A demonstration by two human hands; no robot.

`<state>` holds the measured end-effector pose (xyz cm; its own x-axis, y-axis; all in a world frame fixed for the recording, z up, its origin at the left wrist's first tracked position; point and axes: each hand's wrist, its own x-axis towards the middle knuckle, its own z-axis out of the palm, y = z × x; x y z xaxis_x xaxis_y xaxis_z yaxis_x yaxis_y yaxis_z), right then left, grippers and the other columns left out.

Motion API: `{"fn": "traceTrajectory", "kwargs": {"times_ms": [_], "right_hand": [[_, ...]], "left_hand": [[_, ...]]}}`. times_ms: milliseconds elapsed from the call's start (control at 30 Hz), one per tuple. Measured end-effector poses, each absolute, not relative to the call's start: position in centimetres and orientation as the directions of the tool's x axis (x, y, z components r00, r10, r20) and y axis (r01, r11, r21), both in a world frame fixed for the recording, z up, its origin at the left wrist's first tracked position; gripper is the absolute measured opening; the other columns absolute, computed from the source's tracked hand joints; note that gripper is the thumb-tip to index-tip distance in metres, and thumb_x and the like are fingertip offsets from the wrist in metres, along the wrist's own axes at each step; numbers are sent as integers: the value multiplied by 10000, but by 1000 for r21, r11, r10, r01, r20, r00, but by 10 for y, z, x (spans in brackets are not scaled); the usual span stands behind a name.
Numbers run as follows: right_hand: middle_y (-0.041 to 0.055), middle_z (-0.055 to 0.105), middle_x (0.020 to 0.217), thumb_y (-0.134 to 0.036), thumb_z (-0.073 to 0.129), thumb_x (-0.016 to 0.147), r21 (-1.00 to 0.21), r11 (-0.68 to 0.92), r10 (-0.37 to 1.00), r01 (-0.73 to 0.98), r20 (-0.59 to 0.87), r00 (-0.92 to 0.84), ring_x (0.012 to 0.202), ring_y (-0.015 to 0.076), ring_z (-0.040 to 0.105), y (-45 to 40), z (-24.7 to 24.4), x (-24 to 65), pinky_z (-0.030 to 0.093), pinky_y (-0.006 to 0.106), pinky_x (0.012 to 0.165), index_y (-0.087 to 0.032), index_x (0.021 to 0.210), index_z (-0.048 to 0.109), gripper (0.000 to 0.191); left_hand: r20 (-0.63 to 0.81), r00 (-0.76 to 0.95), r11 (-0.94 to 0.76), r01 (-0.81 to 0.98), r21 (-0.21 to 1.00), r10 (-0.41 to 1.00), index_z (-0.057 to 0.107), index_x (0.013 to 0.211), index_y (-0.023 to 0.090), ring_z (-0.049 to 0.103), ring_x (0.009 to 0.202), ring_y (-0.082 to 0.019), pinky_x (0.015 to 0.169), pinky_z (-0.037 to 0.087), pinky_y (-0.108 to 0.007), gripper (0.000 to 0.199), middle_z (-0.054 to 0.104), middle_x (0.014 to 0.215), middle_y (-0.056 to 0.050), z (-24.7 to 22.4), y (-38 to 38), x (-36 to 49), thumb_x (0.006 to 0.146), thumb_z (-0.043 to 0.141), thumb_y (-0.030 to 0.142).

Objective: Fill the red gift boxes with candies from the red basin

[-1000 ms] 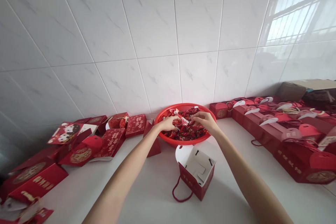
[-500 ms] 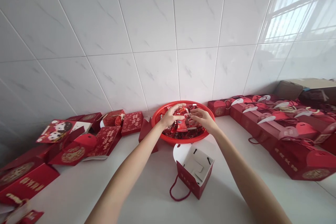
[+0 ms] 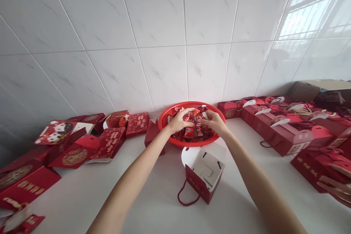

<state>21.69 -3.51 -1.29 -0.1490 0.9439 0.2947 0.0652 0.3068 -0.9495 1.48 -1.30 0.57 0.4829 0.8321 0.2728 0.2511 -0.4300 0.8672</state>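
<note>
Red plastic basket of wrapped candies, left hand and right hand cupped half-open about them, grip unclear.

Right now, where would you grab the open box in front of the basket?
The open box is probably best held by opposite outer walls, from the near side: it stands upright, whereas its rope handle droops left and might tip it.

We see bare left hand, bare right hand at small red-wrapped candies inside round red plastic basket; open red-and-white cardboard box just in front of basket.
</note>
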Motion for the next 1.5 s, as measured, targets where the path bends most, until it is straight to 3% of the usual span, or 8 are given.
{"fn": "traceTrajectory", "kwargs": {"times_ms": [333, 533, 700, 900, 1100, 1233, 1400, 1500], "right_hand": [[-37, 602, 656, -408, 862, 566, -956, 287, 958, -68, 287, 7, 615, 156, 574, -40, -10, 216, 480, 285, 564, -224, 698, 525, 406], [-5, 673, 703, -379, 822, 612, -953, 293, 954, -75, 297, -41, 671, 184, 633, -44, -6, 215, 521, 301, 611, -204, 742, 662, 271], [26, 699, 706, -388, 753, 676, -970, 172, 985, -169, 170, 28, 664, 200, 647, -41, -1, 214, 539, 290, 534, -217, 708, 666, 194], [51, 729, 748, -314, 779, 659, -966, -67, 972, -249, -7, -234, 597, 187, 658, -42, 1, 206, 577, 305, 539, -203, 750, 667, 182], [19, 689, 694, -476, 829, 699, -974, -2, 944, -228, 73, -321, 529, 151, 604, -46, -4, 196, 499, 276, 465, -211, 828, 693, 324], [24, 718, 740, -448, 832, 675, -968, 63, 984, -244, 102, -147, 635, 192, 662, -45, -4, 197, 541, 298, 543, -228, 875, 697, 327], [16, 714, 765, -414, 801, 659, -949, 102, 995, -299, 94, 39, 735, 218, 675, -39, -6, 201, 550, 303, 571, -242, 813, 669, 266], [27, 723, 763, -425, 802, 645, -935, 95, 995, -343, 86, 42, 737, 229, 681, -36, -8, 203, 558, 316, 584, -240, 727, 624, 269]], "left_hand": [[255, 443, -422, 333, 843, 859, 716, 1204, 192, 554, 1299, -304, 1134, 403, -435, 456, 680, 1317, -83, 4, -11, 12, 755, 756, 264], [180, 439, -269, 150, 951, 880, 726, 1170, 164, 695, 1042, -263, 985, 532, -429, 433, 768, 1054, -87, 6, -13, 13, 810, 747, 406], [231, 402, -250, -6, 968, 886, 748, 1020, 164, 695, 1045, -239, 1003, 533, -415, 356, 764, 1059, -60, 6, -13, 14, 792, 755, 437], [305, 367, -331, 9, 943, 879, 687, 950, 162, 688, 994, -211, 957, 538, -381, 288, 748, 1014, -48, 5, -11, 15, 741, 749, 350], [319, 470, -392, 64, 918, 823, 633, 949, 170, 696, 884, -193, 839, 553, -335, 320, 734, 913, -41, 2, -10, 15, 719, 779, 337], [260, 482, -366, 140, 920, 837, 628, 1035, 171, 700, 762, -185, 806, 567, -354, 398, 729, 819, -25, 0, -9, 14, 756, 764, 420], [210, 419, -338, 258, 905, 883, 658, 1084, 159, 712, 954, -231, 941, 540, -404, 311, 758, 957, -81, -4, -4, 13, 808, 699, 296], [126, 485, -310, 322, 895, 866, 726, 995, 179, 710, 970, -250, 935, 540, -397, 299, 773, 939, -62, -5, -5, 13, 701, 770, 206]]}}
